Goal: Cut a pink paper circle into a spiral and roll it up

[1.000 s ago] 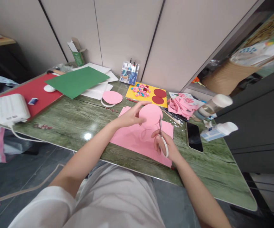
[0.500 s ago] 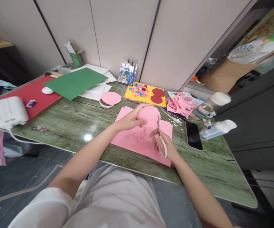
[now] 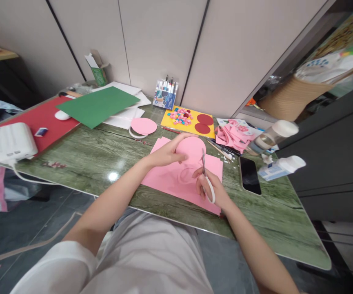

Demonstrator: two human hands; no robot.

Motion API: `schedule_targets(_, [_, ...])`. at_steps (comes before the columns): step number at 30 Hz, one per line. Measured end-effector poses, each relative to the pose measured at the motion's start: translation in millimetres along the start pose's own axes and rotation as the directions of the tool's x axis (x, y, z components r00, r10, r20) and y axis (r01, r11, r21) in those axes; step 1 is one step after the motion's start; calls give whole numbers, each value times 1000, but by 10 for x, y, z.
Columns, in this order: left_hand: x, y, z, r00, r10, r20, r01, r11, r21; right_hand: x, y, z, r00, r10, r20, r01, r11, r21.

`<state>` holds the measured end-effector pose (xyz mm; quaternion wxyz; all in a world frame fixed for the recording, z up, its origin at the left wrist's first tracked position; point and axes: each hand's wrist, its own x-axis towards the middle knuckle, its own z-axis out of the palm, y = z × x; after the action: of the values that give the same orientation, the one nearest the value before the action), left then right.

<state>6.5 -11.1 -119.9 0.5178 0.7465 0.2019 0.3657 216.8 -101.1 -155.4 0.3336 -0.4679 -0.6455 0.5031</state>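
Observation:
My left hand (image 3: pixel 176 151) pinches a round piece of pink paper (image 3: pixel 193 148) by its left side, thumb on top. My right hand (image 3: pixel 208 183) grips white-handled scissors (image 3: pixel 209 190), the fingers in the loops. The blades point away from me and meet the right edge of the round paper. Below both hands lie larger sheets of pink paper (image 3: pixel 170 181) on the green table. A narrow strip of pink paper seems to curl under the round piece, but its outline is hard to make out.
Another pink paper circle (image 3: pixel 144 126) rests on a tape roll. Behind are yellow paper (image 3: pixel 176 125) with pompoms and dark red circles, and a pen set (image 3: pixel 165 94). Pink scraps (image 3: pixel 233 134), a phone (image 3: pixel 249 175) and bottles (image 3: pixel 282 167) stand right; green paper (image 3: pixel 98 106) and a power bank (image 3: pixel 14 143) left.
The scissors and the round pink paper have shifted very slightly to the left. Both hands keep their grips, and the view has moved a little.

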Motion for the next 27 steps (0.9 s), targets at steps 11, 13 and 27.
schedule_targets(11, [-10, 30, -91, 998, -43, 44, 46, 997, -69, -13, -4, -10, 999, 0, 50, 1, 1000, -21])
schedule_targets(13, [-12, 26, -98, 998, -48, 43, 51, 996, -76, -11, -6, -14, 998, -5, 55, 6, 1000, -21])
schedule_targets(27, [-5, 32, -76, 993, -47, 107, 47, 999, 2, -11, 19, -7, 999, -38, 36, 39, 999, -22])
